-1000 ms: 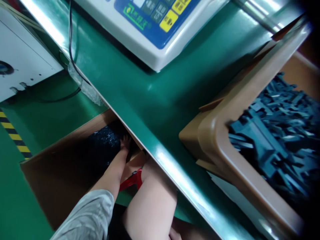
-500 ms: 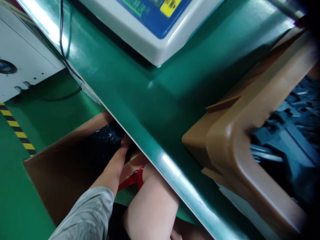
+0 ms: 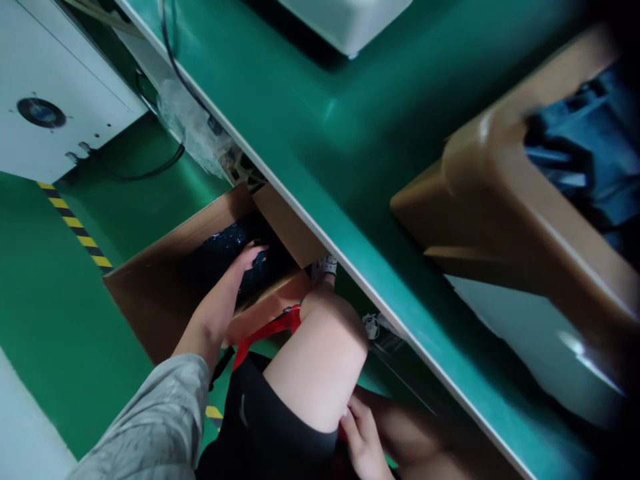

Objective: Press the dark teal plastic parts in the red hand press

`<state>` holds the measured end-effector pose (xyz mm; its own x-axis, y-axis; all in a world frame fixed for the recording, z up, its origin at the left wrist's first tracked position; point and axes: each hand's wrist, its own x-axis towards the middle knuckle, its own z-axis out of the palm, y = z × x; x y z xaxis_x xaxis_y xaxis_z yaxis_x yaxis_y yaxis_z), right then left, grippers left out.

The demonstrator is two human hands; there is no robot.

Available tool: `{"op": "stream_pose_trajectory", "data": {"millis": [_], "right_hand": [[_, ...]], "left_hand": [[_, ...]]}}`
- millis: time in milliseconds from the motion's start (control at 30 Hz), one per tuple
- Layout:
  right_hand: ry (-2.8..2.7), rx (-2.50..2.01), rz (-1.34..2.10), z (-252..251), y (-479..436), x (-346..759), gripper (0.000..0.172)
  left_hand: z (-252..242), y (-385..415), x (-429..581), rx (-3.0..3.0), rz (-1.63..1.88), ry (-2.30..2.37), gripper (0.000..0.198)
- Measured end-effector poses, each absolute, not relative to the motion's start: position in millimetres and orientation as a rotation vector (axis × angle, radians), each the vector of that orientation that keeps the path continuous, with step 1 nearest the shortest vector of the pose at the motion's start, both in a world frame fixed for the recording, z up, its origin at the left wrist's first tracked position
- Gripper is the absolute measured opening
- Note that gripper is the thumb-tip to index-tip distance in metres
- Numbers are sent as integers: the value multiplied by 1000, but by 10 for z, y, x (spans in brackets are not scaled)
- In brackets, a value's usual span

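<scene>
My left hand (image 3: pixel 254 255) reaches down into an open cardboard box (image 3: pixel 150 293) on the floor beside the bench. Its fingers are slightly apart over dark, shiny contents (image 3: pixel 227 239) that look like plastic film or bagged parts; I cannot make out the kind. Nothing clearly shows in that hand. My right hand (image 3: pixel 366 437) rests low, by my bare thigh, its fingers lying loosely against the leg with nothing visible in them. A red band (image 3: pixel 265 330) with a small metal fitting runs between the box and my leg.
The green bench top (image 3: pixel 320 153) carries a brown plastic bin (image 3: pixel 480 180) of dark parts and a white-cased device (image 3: pixel 345 27). A black cable (image 3: pixel 170 60) hangs over the bench edge. White equipment (image 3: pixel 65 87) and striped floor tape (image 3: pixel 75 227) are to the left.
The view has shifted, so the box shows more fully from under the bench edge. My left hand stays inside the box, now in plainer sight. More of my right hand has come into view.
</scene>
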<state>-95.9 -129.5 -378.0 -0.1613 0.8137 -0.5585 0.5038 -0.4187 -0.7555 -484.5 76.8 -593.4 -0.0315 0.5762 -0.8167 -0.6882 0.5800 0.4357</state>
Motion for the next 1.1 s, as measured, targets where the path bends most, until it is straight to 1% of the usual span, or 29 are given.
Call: {"op": "stream_pose_trajectory", "data": {"millis": [67,133,200,233,300,400,467,533,600,667,733,833,867,933,1000,1100], "right_hand": [[-1537,-1779,1663,-3757,-1251,-985,55],[-1573,-1728,1725,-3738,-1191,-978,53],[-1663,-1664,1756,-3713,-1094,-930,47],[-1723,-1645,1704,-3692,-1029,-894,42],[-1799,-1658,1470,-3618,-864,-823,35],[-1694,-1716,1094,-3404,-544,-844,36],[-1587,-1731,989,-3230,-288,-1029,33],[-1529,-1699,995,-3103,-4,-1374,28],[-1499,-1632,1127,-3082,292,-1844,28],[-1389,-1631,1338,-3186,579,-2365,30],[-1110,-1751,1549,-3371,822,-2845,31],[-703,-1805,1965,-3646,1038,-3339,42],[-582,-1758,2120,-3709,1065,-3431,41],[-377,-1597,2362,-3784,1074,-3524,32],[-252,-1453,2455,-3807,1057,-3536,23],[-232,-1368,2444,-3805,1052,-3498,22]], "left_hand": [[-5857,689,-4971,-146,1021,1217,15],[-5740,583,-5065,-171,1041,1170,17],[-5594,482,-5111,-187,1067,1118,18],[-5514,442,-5117,-196,1081,1079,19],[-5347,390,-5100,-220,1130,973,17],[-5088,365,-5032,-265,1230,815,15],[-4917,360,-4974,-290,1286,766,16],[-4751,347,-4909,-307,1323,724,17],[-4596,324,-4838,-310,1349,686,19],[-4452,297,-4762,-292,1369,667,20],[-4326,277,-4692,-254,1395,671,21],[-4184,283,-4627,-178,1441,732,23],[-4151,294,-4622,-155,1452,760,23],[-4106,328,-4634,-119,1456,808,23],[-4082,367,-4668,-88,1449,851,24],[-4063,424,-4727,-30,1437,952,28]]}}
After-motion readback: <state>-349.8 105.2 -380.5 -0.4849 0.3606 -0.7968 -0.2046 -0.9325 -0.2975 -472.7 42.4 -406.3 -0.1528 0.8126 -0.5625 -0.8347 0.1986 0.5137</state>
